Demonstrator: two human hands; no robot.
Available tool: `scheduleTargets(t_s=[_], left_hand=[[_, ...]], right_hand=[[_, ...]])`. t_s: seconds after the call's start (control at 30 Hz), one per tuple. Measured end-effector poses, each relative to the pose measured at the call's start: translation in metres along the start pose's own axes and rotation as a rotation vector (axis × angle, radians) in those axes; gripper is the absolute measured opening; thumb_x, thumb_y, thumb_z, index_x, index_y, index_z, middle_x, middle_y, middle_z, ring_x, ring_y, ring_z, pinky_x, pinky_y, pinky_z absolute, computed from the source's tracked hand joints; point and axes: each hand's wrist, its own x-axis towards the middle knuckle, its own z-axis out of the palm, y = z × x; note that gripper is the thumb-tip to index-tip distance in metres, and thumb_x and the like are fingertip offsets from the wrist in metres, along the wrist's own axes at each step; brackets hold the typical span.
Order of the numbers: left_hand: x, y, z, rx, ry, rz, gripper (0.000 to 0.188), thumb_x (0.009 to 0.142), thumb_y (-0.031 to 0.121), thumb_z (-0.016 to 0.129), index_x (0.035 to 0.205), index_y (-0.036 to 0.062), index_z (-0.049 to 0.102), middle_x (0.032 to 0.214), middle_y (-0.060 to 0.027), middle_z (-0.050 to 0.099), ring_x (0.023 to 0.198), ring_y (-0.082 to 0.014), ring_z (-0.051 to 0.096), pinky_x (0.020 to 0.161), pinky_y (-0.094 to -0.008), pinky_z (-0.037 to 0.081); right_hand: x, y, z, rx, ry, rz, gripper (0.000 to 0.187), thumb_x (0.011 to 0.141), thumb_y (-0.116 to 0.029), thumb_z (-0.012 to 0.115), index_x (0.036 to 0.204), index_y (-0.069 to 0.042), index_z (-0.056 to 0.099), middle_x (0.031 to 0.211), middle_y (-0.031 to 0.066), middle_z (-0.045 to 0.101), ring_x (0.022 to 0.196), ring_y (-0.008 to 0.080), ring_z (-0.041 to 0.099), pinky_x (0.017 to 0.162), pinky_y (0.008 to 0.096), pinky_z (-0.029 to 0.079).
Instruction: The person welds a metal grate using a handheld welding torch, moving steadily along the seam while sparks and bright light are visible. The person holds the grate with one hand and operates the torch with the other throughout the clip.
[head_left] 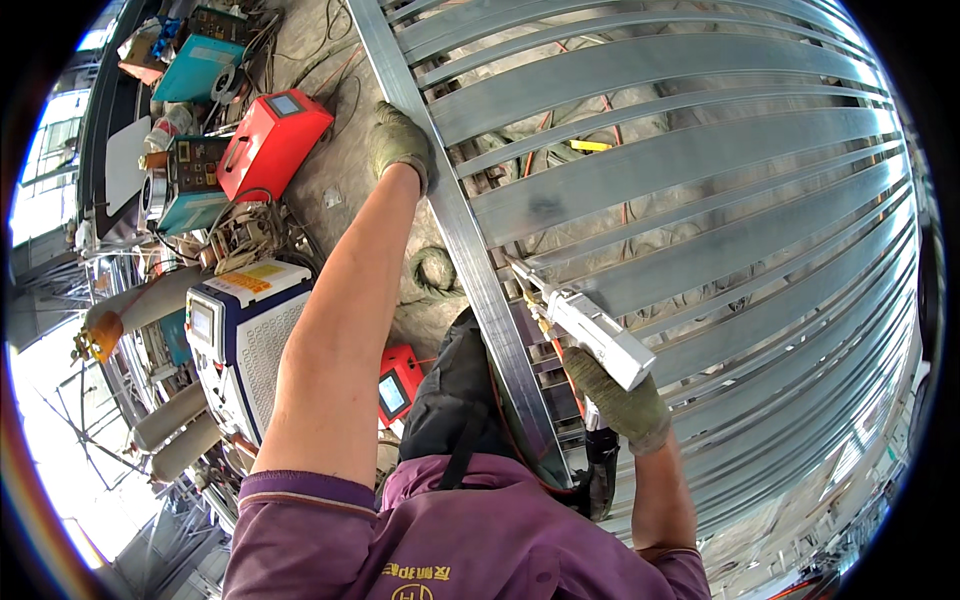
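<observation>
In a green work glove, my left hand [398, 143] rests on the long edge rail [452, 215] of a metal frame, its fingers curled over the rail. My right hand [622, 398], gloved the same way, grips a white-and-silver handheld welding gun [602, 335]. The gun's narrow nozzle points up and left, close to where a flat metal slat [640, 262] meets the rail. A black sleeved cable [601, 465] hangs below my right hand. Many parallel slats run off to the right from the rail.
Left of the frame stand a red box machine with a screen [270, 145], a white-and-blue cabinet machine [245, 330] and teal machines [200, 70]. A smaller red unit [398, 385] sits near my leg. Gas cylinders [170, 415] lie farther left. Cables and a coiled hose [433, 270] cover the floor.
</observation>
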Motion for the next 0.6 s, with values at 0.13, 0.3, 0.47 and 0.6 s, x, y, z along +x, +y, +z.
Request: scheduleTargets(t_s=[0.13,0.3,0.47,0.6], left_hand=[[-0.026,0.018,-0.008,-0.026,-0.026,-0.011,0.079,0.111,0.056,0.018,0.136,-0.0012,0.066,0.137,-0.025,0.067,0.131,-0.0395,0.062,0.111,-0.0453,0.047],[-0.015,0.009,-0.007,0.097,-0.001,0.09,0.074,0.111,0.053,0.019,0.14,0.0013,0.063,0.141,-0.0214,0.065,0.132,-0.038,0.061,0.111,-0.0456,0.047],[-0.008,0.004,-0.003,0.0,0.032,0.061,0.085,0.108,0.065,0.026,0.134,-0.0041,0.067,0.136,-0.0234,0.069,0.133,-0.0354,0.062,0.112,-0.0417,0.045],[-0.018,0.013,-0.006,0.11,0.028,0.121,0.08,0.11,0.058,0.019,0.136,-0.0016,0.066,0.138,-0.0236,0.067,0.133,-0.0386,0.061,0.112,-0.0456,0.046]], right_hand=[[-0.011,0.008,-0.01,-0.066,0.008,0.008,0.042,0.095,-0.004,0.079,0.134,0.003,0.066,0.117,0.0074,0.075,0.104,0.0103,0.07,0.085,0.0263,0.059],[-0.017,0.013,-0.014,-0.075,-0.013,0.013,0.042,0.096,-0.007,0.079,0.134,0.001,0.067,0.116,0.0059,0.074,0.099,0.0099,0.069,0.082,0.0264,0.058],[-0.015,0.008,-0.006,-0.096,-0.034,0.069,0.042,0.097,-0.008,0.078,0.136,0.0,0.066,0.12,0.0053,0.073,0.103,0.0101,0.067,0.086,0.0261,0.056],[-0.011,0.011,-0.006,-0.098,-0.055,0.07,0.043,0.097,-0.007,0.077,0.138,0.0,0.065,0.12,0.0052,0.073,0.105,0.01,0.067,0.088,0.0263,0.056]])
